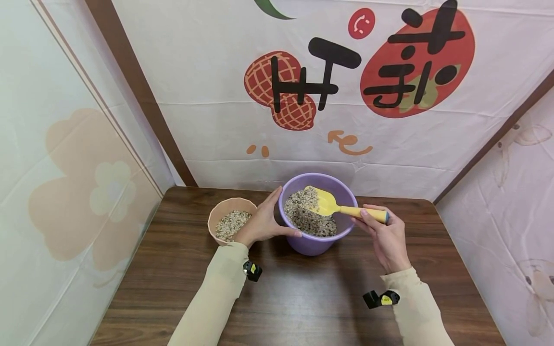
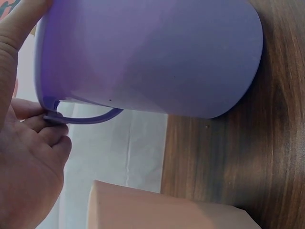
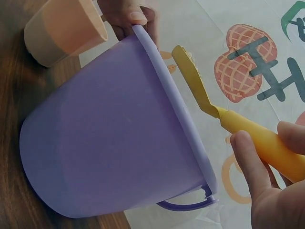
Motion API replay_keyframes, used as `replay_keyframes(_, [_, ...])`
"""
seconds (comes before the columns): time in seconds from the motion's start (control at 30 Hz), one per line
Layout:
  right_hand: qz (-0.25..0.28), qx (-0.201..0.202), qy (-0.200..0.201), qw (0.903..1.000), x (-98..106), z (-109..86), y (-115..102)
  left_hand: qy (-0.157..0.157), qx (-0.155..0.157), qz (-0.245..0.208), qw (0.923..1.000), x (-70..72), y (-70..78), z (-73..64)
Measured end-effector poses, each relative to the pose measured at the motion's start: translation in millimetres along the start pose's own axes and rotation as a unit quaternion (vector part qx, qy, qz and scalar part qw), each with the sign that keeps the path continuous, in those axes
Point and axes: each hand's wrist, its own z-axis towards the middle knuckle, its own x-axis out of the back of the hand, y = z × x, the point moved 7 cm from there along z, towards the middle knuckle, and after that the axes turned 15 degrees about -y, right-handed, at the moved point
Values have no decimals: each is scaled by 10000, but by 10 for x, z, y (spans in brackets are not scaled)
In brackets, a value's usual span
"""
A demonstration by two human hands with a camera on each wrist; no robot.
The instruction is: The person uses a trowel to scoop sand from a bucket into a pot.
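A purple bucket (image 1: 309, 246) stands on the table, partly filled with speckled gravel (image 1: 318, 225). My left hand (image 1: 265, 223) grips its left rim, thumb at the near side. In the left wrist view, the fingers (image 2: 50, 133) curl at the rim by the handle (image 2: 95, 119). My right hand (image 1: 385, 235) holds a yellow toy shovel (image 1: 326, 204) by its handle. Its blade, loaded with gravel, is raised above the bucket's rim in the right wrist view. A peach-coloured pot (image 1: 212, 226) of similar gravel sits left of the bucket, partly hidden by my left wrist.
The dark wooden table (image 1: 298, 298) reaches back to a white printed cloth (image 1: 207, 129) close behind the bucket and pot. More cloth hangs along the left and right sides. Both forearms lie over the near part of the table.
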Motion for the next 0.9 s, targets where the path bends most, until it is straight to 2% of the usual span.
replay_keyframes(0.4, [71,64,-51,9999,14,-17,-7,-29,-19,84,10000,11,32,5])
replay_keyframes(0.57, [42,65,-69,9999,16,-8,5,55,-6,48,10000,39,35,-22])
replay_keyframes(0.9, [57,50,-3,10000,29,-6,20,221,-65,163,9996,300,0,-250])
